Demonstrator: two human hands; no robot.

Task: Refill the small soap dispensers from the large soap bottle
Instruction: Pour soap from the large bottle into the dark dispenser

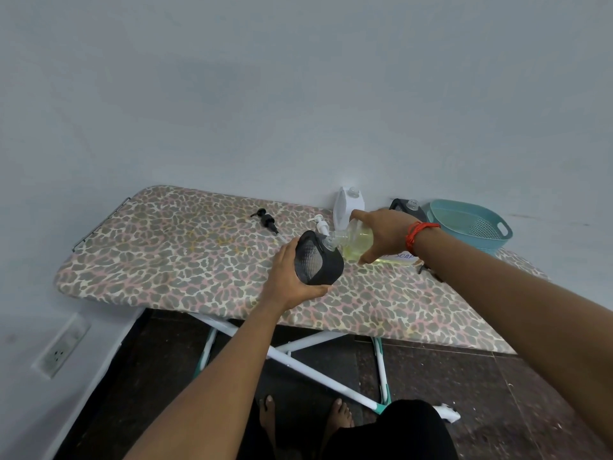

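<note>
My left hand [289,279] wraps around a small black dispenser [316,258], held tilted over the ironing board [166,260]. My right hand [386,232] grips the large soap bottle [355,239], tipped so its neck meets the dispenser's opening from 3 o'clock. I judge the pour into this 1 dispenser is under way; its fill level is hidden. A black pump [267,220] lies at 11 o'clock and a white pump [320,224] at 12, both off. A white dispenser [346,204] stands at 1 o'clock and a second black dispenser [408,207] at 2; I cannot tell whether either is filled.
</note>
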